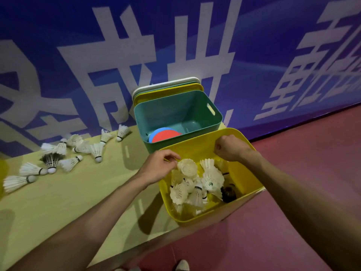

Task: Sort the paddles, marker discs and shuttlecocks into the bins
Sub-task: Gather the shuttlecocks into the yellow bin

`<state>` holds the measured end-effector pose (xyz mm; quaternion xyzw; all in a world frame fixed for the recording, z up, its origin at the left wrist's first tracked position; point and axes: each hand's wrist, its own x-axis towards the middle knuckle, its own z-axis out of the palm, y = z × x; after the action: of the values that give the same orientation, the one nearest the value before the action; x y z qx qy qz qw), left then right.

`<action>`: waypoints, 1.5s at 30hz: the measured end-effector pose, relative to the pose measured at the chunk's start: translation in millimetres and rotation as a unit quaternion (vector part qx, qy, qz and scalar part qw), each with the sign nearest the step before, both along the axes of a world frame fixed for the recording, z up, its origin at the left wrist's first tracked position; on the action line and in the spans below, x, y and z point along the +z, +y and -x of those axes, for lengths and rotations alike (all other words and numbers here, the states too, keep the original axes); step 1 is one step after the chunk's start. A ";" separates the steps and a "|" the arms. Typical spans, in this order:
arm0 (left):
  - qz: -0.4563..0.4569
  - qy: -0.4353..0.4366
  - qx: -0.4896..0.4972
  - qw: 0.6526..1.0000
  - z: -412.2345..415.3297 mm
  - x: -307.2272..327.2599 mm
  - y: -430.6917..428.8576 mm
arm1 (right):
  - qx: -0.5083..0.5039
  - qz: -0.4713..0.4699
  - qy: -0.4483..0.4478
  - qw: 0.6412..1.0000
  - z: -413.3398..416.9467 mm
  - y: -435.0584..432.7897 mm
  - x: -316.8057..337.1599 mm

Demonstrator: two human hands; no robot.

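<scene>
Two hands hold one yellow bin [197,218] by its rim: the left hand [159,168] has its fingers curled over the near-left edge, and the right hand [231,148] is closed in a fist around the far edge. Between and just below the hands, the bin holds a heap of white shuttlecocks [212,178], with one dark shuttlecock [227,193] against the wall under the right forearm. The bin sits at the corner of the table [78,192], and its right side reaches past the table's edge.

Just beyond the hands stands a teal bin [175,106], touching the yellow one. A red marker disc [166,136] lies in its near corner on top of a blue marker disc [154,133]. Behind the teal bin, a stack of lids [166,89] in yellow, green and white leans upright against the wall.

Well to the left of the left hand, loose shuttlecocks [96,150] lie scattered on their sides across the table, one of them with dark feathers [51,159].

The table top is a plain, pale yellow-green with a soft sheen. Under the right arm the floor [293,153] is dark red. A blue wall banner [254,45] with very large white characters fills the background, and the toe of a light shoe [181,265] shows at the bottom edge
</scene>
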<state>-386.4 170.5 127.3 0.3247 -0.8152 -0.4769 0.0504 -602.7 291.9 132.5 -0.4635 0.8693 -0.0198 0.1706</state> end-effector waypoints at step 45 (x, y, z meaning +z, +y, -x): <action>-0.137 0.001 0.455 0.880 -360.1 -142.1 -325.3 | 0.160 0.035 -0.125 0.979 -359.8 -407.8 -139.8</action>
<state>-26.3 -154.9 -14.8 0.6632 -0.5040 -0.5084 0.2181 -242.9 -115.9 -7.3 -0.5961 0.7545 -0.0800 0.2627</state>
